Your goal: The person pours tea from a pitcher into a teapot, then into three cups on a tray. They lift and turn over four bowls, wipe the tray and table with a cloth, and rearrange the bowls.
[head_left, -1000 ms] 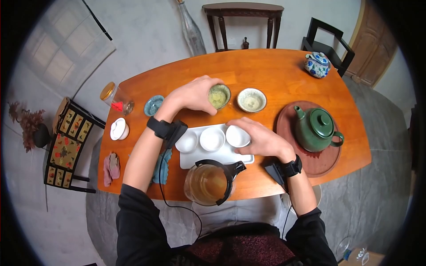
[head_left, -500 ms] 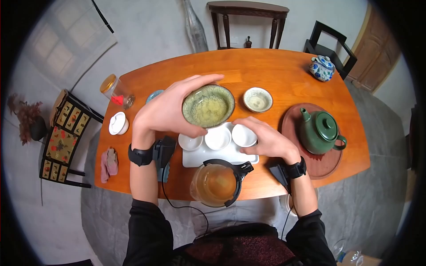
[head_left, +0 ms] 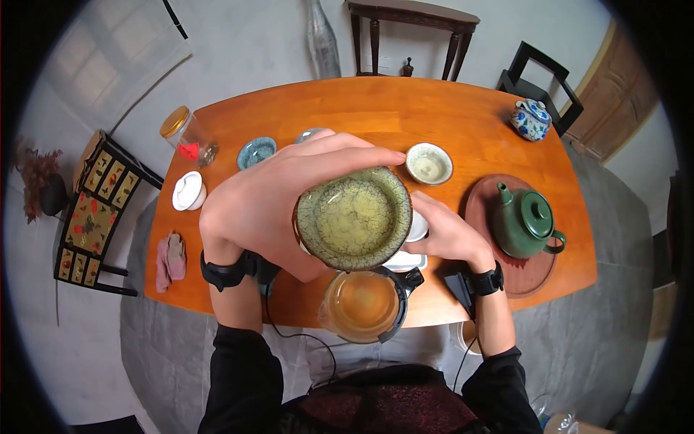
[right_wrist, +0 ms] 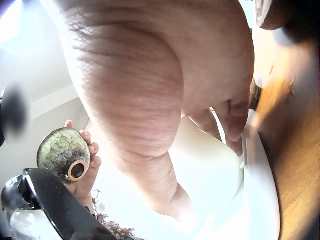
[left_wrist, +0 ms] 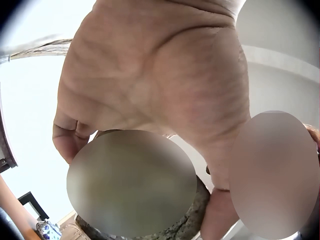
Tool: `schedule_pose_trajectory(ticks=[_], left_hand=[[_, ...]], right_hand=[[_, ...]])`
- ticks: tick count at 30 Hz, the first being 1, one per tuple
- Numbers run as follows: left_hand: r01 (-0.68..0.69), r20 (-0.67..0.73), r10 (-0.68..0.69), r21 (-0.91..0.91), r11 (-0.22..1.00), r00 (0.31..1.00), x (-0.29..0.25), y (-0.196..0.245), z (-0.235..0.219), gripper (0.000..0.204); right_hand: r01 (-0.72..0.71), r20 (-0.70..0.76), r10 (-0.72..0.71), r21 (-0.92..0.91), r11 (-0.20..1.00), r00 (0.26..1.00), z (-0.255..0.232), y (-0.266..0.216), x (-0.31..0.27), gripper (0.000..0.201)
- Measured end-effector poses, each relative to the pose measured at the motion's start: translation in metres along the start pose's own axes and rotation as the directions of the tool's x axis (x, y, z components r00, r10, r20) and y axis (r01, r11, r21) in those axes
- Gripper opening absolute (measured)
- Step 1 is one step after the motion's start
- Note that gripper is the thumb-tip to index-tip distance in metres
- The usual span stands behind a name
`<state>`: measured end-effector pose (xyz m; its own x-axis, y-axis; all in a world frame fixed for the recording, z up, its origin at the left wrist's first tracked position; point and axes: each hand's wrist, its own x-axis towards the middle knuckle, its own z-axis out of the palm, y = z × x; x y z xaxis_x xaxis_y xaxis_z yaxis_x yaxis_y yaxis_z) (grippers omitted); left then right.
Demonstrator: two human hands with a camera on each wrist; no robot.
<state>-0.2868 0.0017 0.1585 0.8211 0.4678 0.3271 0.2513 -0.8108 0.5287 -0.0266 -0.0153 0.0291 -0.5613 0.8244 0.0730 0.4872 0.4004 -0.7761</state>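
Your left hand (head_left: pixel 256 210) grips a green crackle-glazed cup (head_left: pixel 354 217), fingers curled round its rim and side, and holds it up close to the head camera, well above the counter (head_left: pixel 376 123). The cup's mouth faces up; its inside looks yellowish green. In the right wrist view the same cup shows from below, with a round foot ring, held in your fingers.

Your right hand (head_left: pixel 444 235) rests low on the counter, its fingers curled on a small white cup (head_left: pixel 418 226) that sits on a white tray (head_left: pixel 405 262). The raised cup hides most of the tray.

Just in front of you, at the counter's near edge, stands a glass pitcher (head_left: pixel 363 305) with a black handle, holding amber liquid. To your right a green teapot (head_left: pixel 526 220) sits on a round dark wooden tray (head_left: pixel 571 249). Beyond the hands lies a pale bowl (head_left: pixel 429 163), and to the left a blue bowl (head_left: pixel 256 151), a white lidded cup (head_left: pixel 189 191) and a glass jar (head_left: pixel 186 137) with a gold lid. A blue-and-white pot (head_left: pixel 531 119) stands at the far right corner.
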Motion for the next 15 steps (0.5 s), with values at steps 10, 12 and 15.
schedule_pose_trajectory(ticks=[10,12,15], left_hand=[[-0.087,0.134,0.109,-0.159,0.983,0.985,0.0033,-0.0074,0.0012,0.096],[-0.062,0.147,0.086,-0.163,0.985,0.985,0.0026,-0.0070,0.0040,0.098],[-0.026,0.168,0.055,-0.168,0.985,0.984,0.0028,-0.0072,0.0062,0.101]], right_hand=[[0.054,-0.046,-0.054,0.009,0.998,0.997,0.0044,0.0073,0.0010,0.063],[0.061,-0.050,-0.060,0.016,0.998,0.997,0.0049,0.0069,0.0012,0.062],[0.057,-0.054,-0.056,0.025,0.998,0.997,0.0046,0.0046,0.0008,0.061]])
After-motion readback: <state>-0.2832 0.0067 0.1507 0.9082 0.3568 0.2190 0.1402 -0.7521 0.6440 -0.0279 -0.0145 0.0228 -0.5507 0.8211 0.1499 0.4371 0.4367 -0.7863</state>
